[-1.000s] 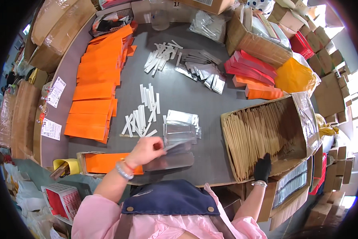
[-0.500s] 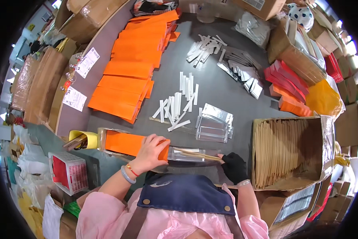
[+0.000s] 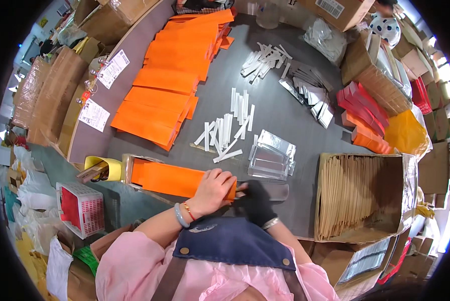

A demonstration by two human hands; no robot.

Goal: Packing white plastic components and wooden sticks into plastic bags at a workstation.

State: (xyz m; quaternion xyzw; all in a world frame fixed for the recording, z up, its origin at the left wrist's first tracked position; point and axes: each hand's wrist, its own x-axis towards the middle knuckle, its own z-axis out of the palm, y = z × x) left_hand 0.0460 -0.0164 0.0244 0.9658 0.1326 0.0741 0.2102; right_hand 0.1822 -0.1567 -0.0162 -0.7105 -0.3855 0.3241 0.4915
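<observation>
My left hand [image 3: 214,193] lies with its fingers over an orange sleeve [image 3: 232,192] and grips it near its right end. Under and left of that hand stretch more orange sleeves [image 3: 162,178], lying in a narrow open box [image 3: 128,170]. My right hand [image 3: 255,203], in a black glove with bare fingertips, is up against the sleeve's right end. Its fingers are bent together and partly blurred; whatever they hold is hidden. A clear plastic strip [image 3: 279,191] lies on the table just right of the glove.
White strips [image 3: 225,131] lie beyond my hands, beside clear plastic pieces [image 3: 270,155]. A fanned pile of orange sleeves [image 3: 162,80] covers the back left. At right stands a carton [image 3: 410,200] packed with wooden sticks [image 3: 355,195]. A yellow cup [image 3: 115,169] stands by the narrow box.
My right hand has moved left to the sleeve's end, and the wooden sticks it held are no longer visible. My left hand and the sleeve have shifted right.
</observation>
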